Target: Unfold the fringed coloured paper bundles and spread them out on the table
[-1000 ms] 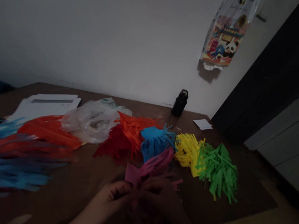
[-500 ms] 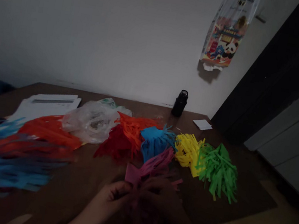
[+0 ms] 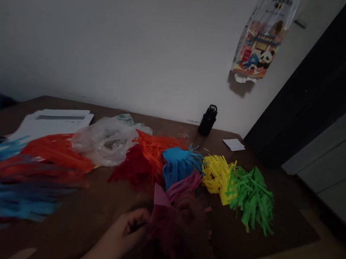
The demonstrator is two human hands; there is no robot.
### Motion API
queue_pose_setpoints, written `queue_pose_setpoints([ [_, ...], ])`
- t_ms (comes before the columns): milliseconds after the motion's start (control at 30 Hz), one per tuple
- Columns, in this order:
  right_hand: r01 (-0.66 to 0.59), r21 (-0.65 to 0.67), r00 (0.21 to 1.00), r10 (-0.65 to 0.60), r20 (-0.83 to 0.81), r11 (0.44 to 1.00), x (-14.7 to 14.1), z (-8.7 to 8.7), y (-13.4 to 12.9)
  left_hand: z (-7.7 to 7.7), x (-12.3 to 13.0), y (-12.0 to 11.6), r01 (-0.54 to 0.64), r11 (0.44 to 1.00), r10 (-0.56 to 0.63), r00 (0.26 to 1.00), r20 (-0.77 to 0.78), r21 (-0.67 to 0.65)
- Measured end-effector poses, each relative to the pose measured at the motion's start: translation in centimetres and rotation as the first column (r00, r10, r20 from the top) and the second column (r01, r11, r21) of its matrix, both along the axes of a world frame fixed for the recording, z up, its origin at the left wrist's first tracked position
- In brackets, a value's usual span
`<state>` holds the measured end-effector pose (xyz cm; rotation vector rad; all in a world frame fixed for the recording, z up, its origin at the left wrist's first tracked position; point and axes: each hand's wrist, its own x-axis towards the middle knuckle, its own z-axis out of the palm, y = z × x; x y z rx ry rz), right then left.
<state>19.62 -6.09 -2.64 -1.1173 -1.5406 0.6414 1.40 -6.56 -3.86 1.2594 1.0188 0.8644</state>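
Note:
Low in the middle of the head view, my left hand [image 3: 133, 228] pinches the left edge of a pink fringed paper bundle [image 3: 162, 211]. My right hand [image 3: 189, 219], dark and partly blurred, is closed on the bundle's right side, among its strips. Part of the pink fringe spreads up behind that hand. Just beyond lie a blue fringed bundle [image 3: 179, 163], an orange one [image 3: 154, 144] and a dark red one [image 3: 134, 167]. To the right are a yellow bundle [image 3: 218, 174] and a green one [image 3: 254, 199].
Blue strips [image 3: 1, 198] and red-orange strips [image 3: 57, 153] cover the left of the brown table [image 3: 95, 205]. Farther back are papers [image 3: 56, 122], a clear plastic bag [image 3: 105, 140], a black bottle [image 3: 207, 121] and a white card [image 3: 234, 144]. A printed bag [image 3: 260, 42] hangs on the wall.
The pink bundle's flat end has shifted slightly right and now stands up in a point. My right hand has moved slightly up and right. My left hand has barely moved.

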Motion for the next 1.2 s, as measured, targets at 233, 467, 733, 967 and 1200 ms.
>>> queue_pose_setpoints([
  [233,0.049,0.063,0.998,-0.046,-0.048,0.997,0.2,-0.2,0.0,0.2,-0.1,-0.2,0.000,1.000,0.001,0.999,-0.041,0.021],
  [467,0.074,0.120,0.997,-0.069,-0.041,0.990,0.1,-0.8,-0.2,0.0,-0.1,-0.1,-0.011,0.999,0.016,0.996,-0.086,0.050],
  [733,0.012,0.139,1.000,-0.013,0.008,0.990,0.4,-1.0,0.0,0.1,-0.3,-0.1,-0.037,0.972,0.087,0.974,-0.207,0.234],
  [967,-0.024,0.131,0.998,0.015,0.069,0.991,0.2,-0.2,-0.2,-0.3,-1.2,-1.4,-0.069,0.520,0.404,0.898,-0.174,0.852],
  [1200,-0.057,0.136,0.989,0.037,0.145,0.989,0.1,-0.2,-0.5,0.2,-0.6,-1.4,0.064,0.585,0.336,0.888,-0.314,0.808],
])
